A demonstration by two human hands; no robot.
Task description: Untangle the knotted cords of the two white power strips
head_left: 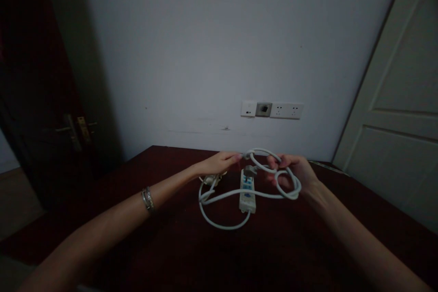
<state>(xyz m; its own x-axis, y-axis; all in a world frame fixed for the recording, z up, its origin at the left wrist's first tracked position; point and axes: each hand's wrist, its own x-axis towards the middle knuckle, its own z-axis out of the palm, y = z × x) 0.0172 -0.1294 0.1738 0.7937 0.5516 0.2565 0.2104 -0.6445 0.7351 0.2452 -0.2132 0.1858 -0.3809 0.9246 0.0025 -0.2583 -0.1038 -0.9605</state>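
A white power strip [248, 193] lies on a dark red-brown table [178, 246], its long white cable [222, 224] looping across the tabletop to its left. My left hand [219, 163] pinches the cable near its grey plug [249, 171], which hangs just above the strip. My right hand [294, 171] is closed around a coil of the same cable, with loops passing over its fingers. Both hands are raised a little above the table, facing each other over the strip. A bracelet sits on my left wrist.
A row of wall sockets [272, 110] is set in the white wall behind the table. A dark door with a metal handle [71, 130] stands at the left. A white panelled door [400, 114] is at the right.
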